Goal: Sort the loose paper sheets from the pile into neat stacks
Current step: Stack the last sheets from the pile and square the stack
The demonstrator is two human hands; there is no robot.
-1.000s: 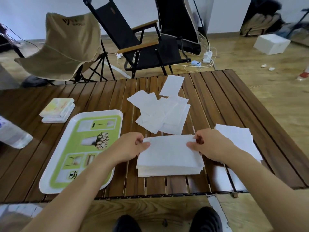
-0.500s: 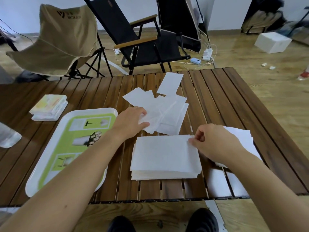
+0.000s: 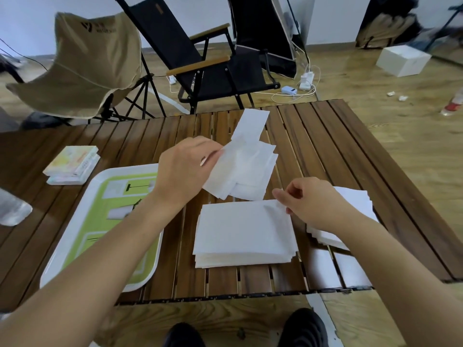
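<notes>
Head view: a slatted wooden counter (image 3: 338, 146) carries all the paper. Around the middle of the counter lies the loose pile (image 3: 253, 176) of white sheets, overlapping at odd angles, and one single sheet (image 3: 251, 125) lies at its 12 o'clock side, touching it. The left hand (image 3: 185, 169) reaches to the pile's 9 o'clock edge, where its fingers (image 3: 213, 152) and thumb pinch a sheet and raise that edge off the counter. At 6 o'clock from the pile, near the counter's front edge, sits the neat stack (image 3: 243, 231), its edges roughly squared. The right hand (image 3: 318, 201) is at the stack's 1 o'clock corner, fingers curled, thumb and forefinger pinching the corner of the top sheet. A second stack (image 3: 358, 199) of white sheets lies at 3 o'clock from the neat stack, partly hidden under the right hand and forearm.

At 9 o'clock on the counter a white-rimmed tray (image 3: 75, 246) with a green printed face lies under the left forearm. Two flat printed packets (image 3: 72, 166) sit stacked at 10 o'clock, and a clear plastic bottle (image 3: 12, 209) lies at the far 9 o'clock edge. Beyond the counter stand a tan folding chair (image 3: 82, 61) and a black folding chair (image 3: 200, 58); a white box (image 3: 402, 60) rests on the floor at 1 o'clock.
</notes>
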